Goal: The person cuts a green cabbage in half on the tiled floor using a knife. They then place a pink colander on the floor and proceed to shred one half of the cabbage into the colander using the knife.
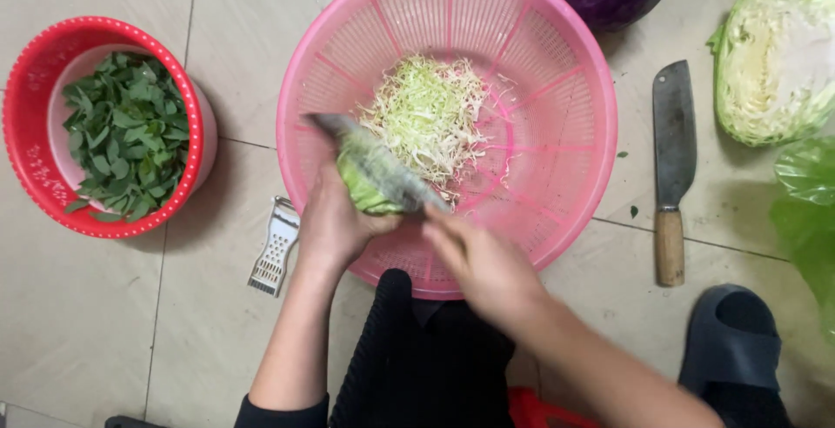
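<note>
The floor (pixel 104 324) is laid with large pale beige tiles, matte and a little scuffed, with thin dark grout lines (pixel 161 306) crossing it. One line runs straight away from the viewer at the left; another slants across to the right. Small green scraps (pixel 633 211) lie on the tiles at the right. The light is soft and even, and the shadows it casts on the floor are short and dull. No wall, window or furniture shows.

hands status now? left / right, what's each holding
Left hand: closed on a green cabbage wedge over the pink basket.
Right hand: closed on the handle end of a blurred blade laid across the wedge.
</note>
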